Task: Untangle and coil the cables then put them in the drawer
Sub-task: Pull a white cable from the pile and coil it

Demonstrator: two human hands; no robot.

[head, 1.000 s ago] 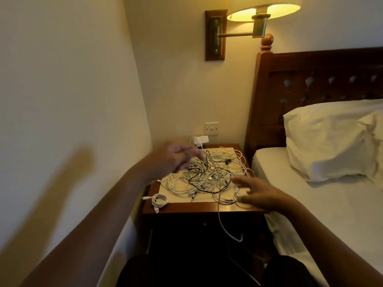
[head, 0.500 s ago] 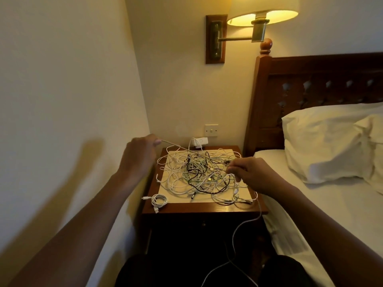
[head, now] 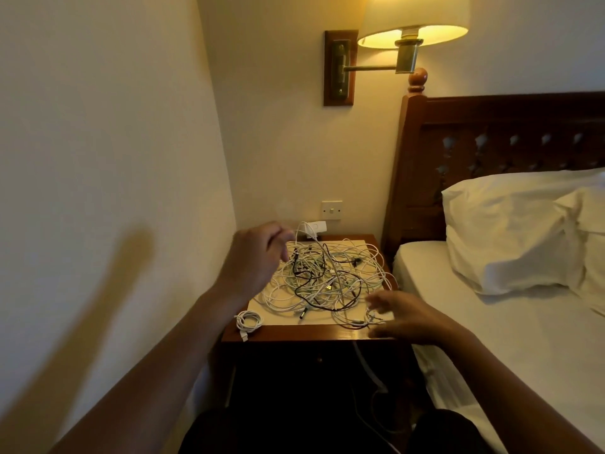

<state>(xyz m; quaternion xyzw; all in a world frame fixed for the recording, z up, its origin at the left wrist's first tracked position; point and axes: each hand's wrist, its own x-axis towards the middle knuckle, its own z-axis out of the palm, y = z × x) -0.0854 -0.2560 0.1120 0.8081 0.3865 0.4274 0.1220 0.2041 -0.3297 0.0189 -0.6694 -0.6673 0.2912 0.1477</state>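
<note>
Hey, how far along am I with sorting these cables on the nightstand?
Early. Done: one small coiled white cable sits at the near left corner of the nightstand, not yet stowed. In hand: left hand over the tangle, grip blurred; right hand, fingers spread, at its near right edge. Left: nearly the whole tangle to separate, coil and stow.

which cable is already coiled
The small white cable at the front left corner of the nightstand: wound into a neat loop, lying apart from the tangled pile.
</note>
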